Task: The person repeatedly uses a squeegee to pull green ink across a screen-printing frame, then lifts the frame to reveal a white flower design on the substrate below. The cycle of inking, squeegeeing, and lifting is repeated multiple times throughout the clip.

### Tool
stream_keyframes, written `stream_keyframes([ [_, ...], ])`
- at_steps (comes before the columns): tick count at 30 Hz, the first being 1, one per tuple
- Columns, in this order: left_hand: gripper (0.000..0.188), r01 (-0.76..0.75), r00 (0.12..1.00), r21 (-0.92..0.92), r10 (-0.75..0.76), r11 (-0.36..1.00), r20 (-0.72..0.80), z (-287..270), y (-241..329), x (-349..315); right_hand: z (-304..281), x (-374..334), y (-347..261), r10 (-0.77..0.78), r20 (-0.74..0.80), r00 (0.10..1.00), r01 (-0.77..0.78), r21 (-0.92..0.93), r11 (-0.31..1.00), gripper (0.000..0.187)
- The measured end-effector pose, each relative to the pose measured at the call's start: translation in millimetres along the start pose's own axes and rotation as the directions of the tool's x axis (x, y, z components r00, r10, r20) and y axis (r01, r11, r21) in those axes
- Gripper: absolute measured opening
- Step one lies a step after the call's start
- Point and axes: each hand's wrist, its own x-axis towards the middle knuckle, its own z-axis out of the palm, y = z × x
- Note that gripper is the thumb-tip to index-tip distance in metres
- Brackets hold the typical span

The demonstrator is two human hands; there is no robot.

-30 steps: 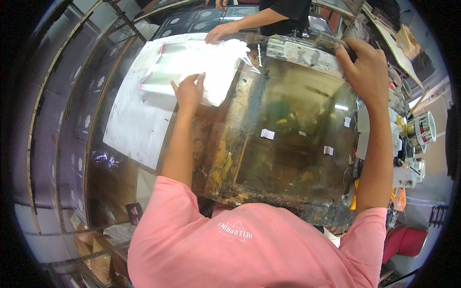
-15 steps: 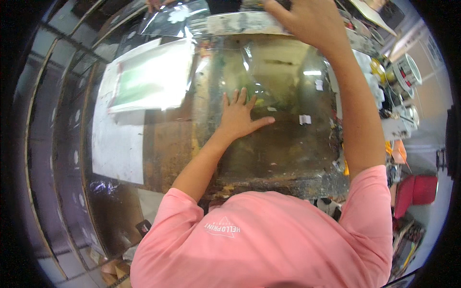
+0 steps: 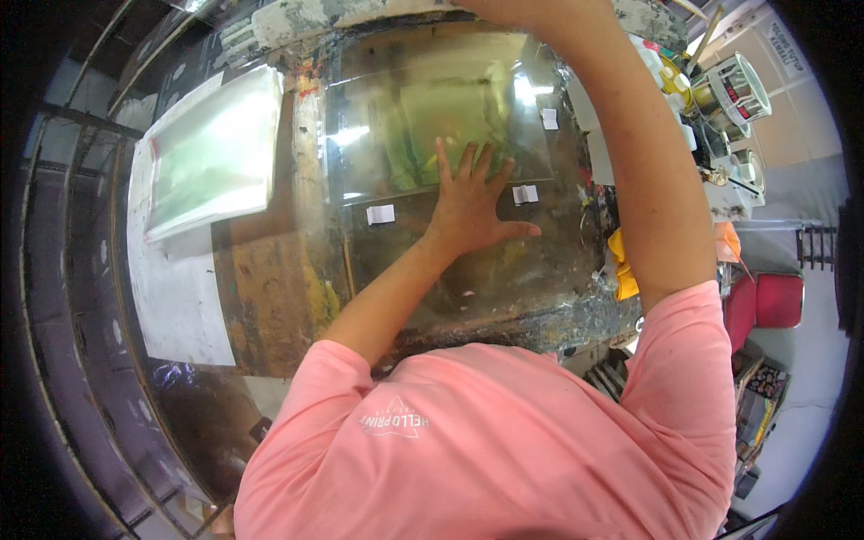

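Note:
My left hand (image 3: 472, 200) lies flat on the work surface, fingers spread, holding nothing. Its fingertips rest over the near edge of a clear plastic sheet (image 3: 373, 171), which lies on the glossy dark tabletop (image 3: 423, 297). Around that edge sit small white folded paper tabs: one tab (image 3: 381, 214) left of my hand, another tab (image 3: 525, 193) beside my thumb, and a third tab (image 3: 550, 119) at the sheet's right side. My right hand (image 3: 522, 11) reaches past the sheet's far side; its fingers are cut off by the upper edge of the picture.
On the left, a stack of clear sheets (image 3: 216, 148) lies on white paper (image 3: 184, 306). A paint-stained bar (image 3: 333, 16) runs along the far edge. Cans (image 3: 738, 90) and bottles crowd the right side, with a yellow cloth (image 3: 621, 265) below. Metal rack bars (image 3: 40, 297) stand far left.
The view has shifted, so the table appears further left. My right hand has left the picture except for its wrist end. The clear sheet's near edge and the left tab now show.

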Motion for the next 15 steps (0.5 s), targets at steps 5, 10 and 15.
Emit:
stream_keyframes([
  [5, 0.125, -0.045, 0.999, -0.008, 0.045, 0.999, -0.018, -0.2, -1.2, 0.5, 3.4, 3.4, 1.4, -0.084, -0.089, 0.992, 0.081, -0.043, 0.996, 0.051],
  [10, 0.125, -0.065, 0.994, -0.024, 0.062, 0.998, -0.085, 3.7, -1.2, -1.9, 2.6, -3.1, 0.0, -0.058, -0.083, 0.995, 0.060, 0.017, 0.998, 0.051],
  [15, 0.123, -0.090, 0.990, -0.068, 0.082, 0.994, -0.115, 10.5, -4.9, -4.5, 2.3, -5.3, -5.7, -0.050, -0.050, 0.998, 0.049, -0.032, 0.998, 0.049],
])
